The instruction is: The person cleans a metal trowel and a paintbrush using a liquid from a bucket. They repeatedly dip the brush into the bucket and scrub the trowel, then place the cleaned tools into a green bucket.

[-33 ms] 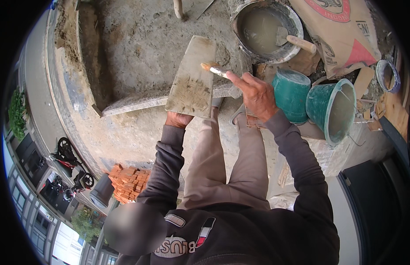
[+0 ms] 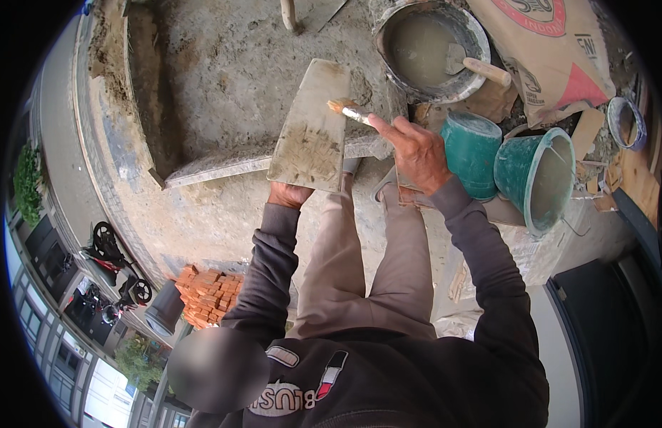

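Observation:
My left hand grips the near end of a flat, tapered board, its fingers mostly hidden underneath. The board's pale face is smeared with dark mud or wet cement, mainly on its nearer half. My right hand is closed round a paintbrush with a silvery ferrule and light brown bristles. The bristle tip points left over the board's right edge; whether it touches the face I cannot tell. Beyond the board lies a wet grey cement surface inside a low edging.
A black tub of murky water holds a wooden-handled trowel. Two green buckets stand right of my right hand, near a brown paper sack. Another wooden handle rises at the far edge. Stacked orange bricks and motorbikes are at left.
My right hand and the paintbrush have shifted very slightly to the right. The board and my left hand stay practically in place.

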